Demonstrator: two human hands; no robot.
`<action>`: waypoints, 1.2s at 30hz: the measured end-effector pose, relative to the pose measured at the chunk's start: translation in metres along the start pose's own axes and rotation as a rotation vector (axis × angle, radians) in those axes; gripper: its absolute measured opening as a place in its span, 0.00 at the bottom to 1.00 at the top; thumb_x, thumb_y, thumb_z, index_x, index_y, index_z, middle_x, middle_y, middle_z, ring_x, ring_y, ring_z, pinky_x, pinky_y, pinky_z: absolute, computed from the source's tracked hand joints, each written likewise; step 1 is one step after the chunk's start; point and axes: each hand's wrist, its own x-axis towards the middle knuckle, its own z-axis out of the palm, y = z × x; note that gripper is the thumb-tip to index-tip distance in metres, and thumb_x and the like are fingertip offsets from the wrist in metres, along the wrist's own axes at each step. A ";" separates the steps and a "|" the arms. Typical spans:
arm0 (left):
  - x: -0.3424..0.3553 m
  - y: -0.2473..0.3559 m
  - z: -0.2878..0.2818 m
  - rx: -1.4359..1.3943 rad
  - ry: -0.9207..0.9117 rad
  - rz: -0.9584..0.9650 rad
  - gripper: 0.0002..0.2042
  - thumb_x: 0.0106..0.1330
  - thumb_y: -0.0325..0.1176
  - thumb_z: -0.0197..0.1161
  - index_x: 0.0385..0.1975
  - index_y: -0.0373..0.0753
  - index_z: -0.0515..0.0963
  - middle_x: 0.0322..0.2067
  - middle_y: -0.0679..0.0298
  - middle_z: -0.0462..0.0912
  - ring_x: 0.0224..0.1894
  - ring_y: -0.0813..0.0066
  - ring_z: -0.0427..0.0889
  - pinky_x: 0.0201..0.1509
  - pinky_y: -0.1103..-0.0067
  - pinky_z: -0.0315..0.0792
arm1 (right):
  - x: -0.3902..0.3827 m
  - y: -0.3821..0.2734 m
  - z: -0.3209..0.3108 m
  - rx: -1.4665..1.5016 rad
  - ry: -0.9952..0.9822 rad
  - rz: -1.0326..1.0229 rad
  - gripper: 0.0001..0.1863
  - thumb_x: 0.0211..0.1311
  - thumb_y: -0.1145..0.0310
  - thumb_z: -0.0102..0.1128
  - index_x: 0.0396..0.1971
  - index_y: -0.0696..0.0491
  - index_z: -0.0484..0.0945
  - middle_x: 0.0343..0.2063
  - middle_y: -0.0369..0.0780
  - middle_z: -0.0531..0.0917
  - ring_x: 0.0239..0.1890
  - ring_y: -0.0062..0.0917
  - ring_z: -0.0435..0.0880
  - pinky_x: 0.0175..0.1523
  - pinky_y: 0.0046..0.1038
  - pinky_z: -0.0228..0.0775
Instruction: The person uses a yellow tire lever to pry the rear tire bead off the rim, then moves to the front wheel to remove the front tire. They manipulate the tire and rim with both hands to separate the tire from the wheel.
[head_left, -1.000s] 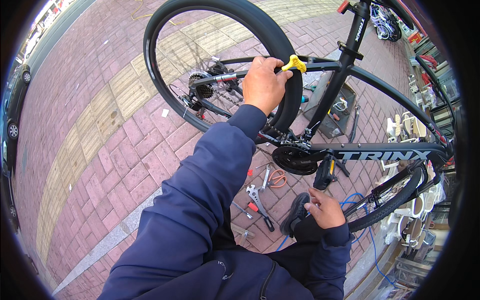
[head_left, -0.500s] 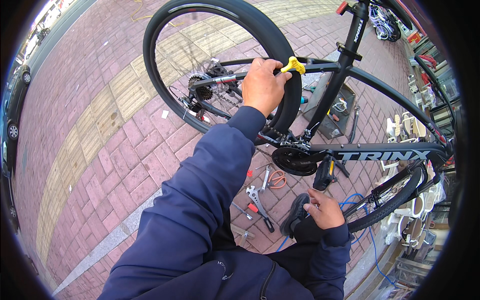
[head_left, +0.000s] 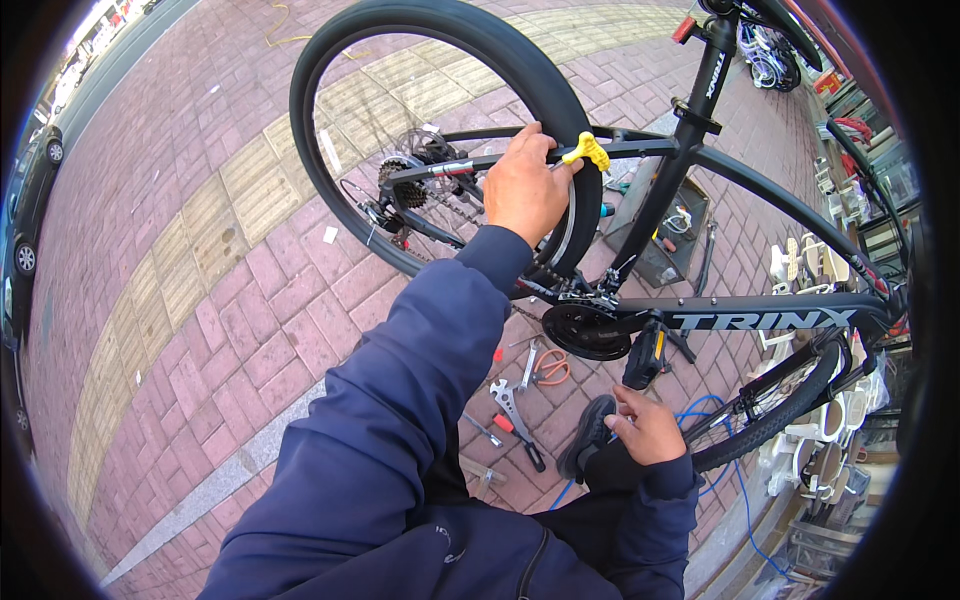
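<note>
A black bicycle frame (head_left: 760, 315) stands on red brick paving with its rear wheel (head_left: 440, 60) raised ahead of me. My left hand (head_left: 525, 190) reaches over the tyre and grips a yellow-handled tool (head_left: 588, 150) against the frame stay, beside the sprocket cluster (head_left: 400, 180). My right hand (head_left: 645, 425) rests low by my knee with its fingers loosely spread. It lies just under the black pedal (head_left: 645, 355) and the chainring (head_left: 585, 330), and I cannot tell if it touches the pedal.
Loose tools lie on the bricks below the chainring: orange-handled pliers (head_left: 548, 368), a wrench (head_left: 510, 400) and a red-tipped screwdriver (head_left: 505, 425). An open black toolbox (head_left: 670, 240) sits behind the frame. A blue hose (head_left: 720, 420) curls at right, and parked cars (head_left: 25, 260) line the far left.
</note>
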 end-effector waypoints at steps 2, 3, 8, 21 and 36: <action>0.000 0.000 0.000 -0.008 -0.007 -0.008 0.17 0.62 0.40 0.76 0.45 0.35 0.85 0.64 0.51 0.80 0.54 0.49 0.86 0.58 0.63 0.79 | -0.001 0.000 0.000 0.002 0.003 0.003 0.30 0.63 0.64 0.70 0.63 0.60 0.78 0.52 0.56 0.85 0.46 0.45 0.89 0.53 0.38 0.80; 0.000 0.000 0.000 -0.006 -0.002 -0.003 0.17 0.62 0.40 0.76 0.45 0.35 0.85 0.64 0.51 0.81 0.54 0.49 0.86 0.58 0.63 0.79 | -0.001 0.000 0.000 0.002 0.002 0.004 0.30 0.63 0.64 0.70 0.63 0.60 0.78 0.52 0.56 0.85 0.46 0.45 0.89 0.53 0.38 0.80; 0.000 0.003 -0.002 0.009 -0.004 -0.017 0.17 0.62 0.40 0.76 0.45 0.34 0.86 0.60 0.54 0.84 0.54 0.53 0.86 0.58 0.66 0.79 | 0.000 -0.001 -0.001 0.014 0.005 0.010 0.30 0.63 0.63 0.70 0.62 0.61 0.79 0.52 0.56 0.86 0.47 0.45 0.89 0.53 0.38 0.80; -0.001 0.006 -0.003 0.003 0.005 -0.018 0.17 0.62 0.39 0.76 0.45 0.35 0.86 0.60 0.53 0.84 0.56 0.52 0.86 0.59 0.66 0.79 | 0.001 -0.001 -0.001 -0.001 -0.003 0.008 0.30 0.63 0.64 0.70 0.63 0.62 0.78 0.51 0.55 0.86 0.47 0.43 0.89 0.53 0.38 0.80; -0.003 0.007 -0.002 0.011 0.004 -0.031 0.18 0.62 0.41 0.76 0.45 0.35 0.85 0.58 0.54 0.85 0.53 0.52 0.87 0.58 0.66 0.80 | 0.000 -0.002 -0.001 0.000 0.009 -0.002 0.30 0.63 0.63 0.71 0.62 0.61 0.79 0.52 0.56 0.86 0.45 0.45 0.89 0.52 0.38 0.80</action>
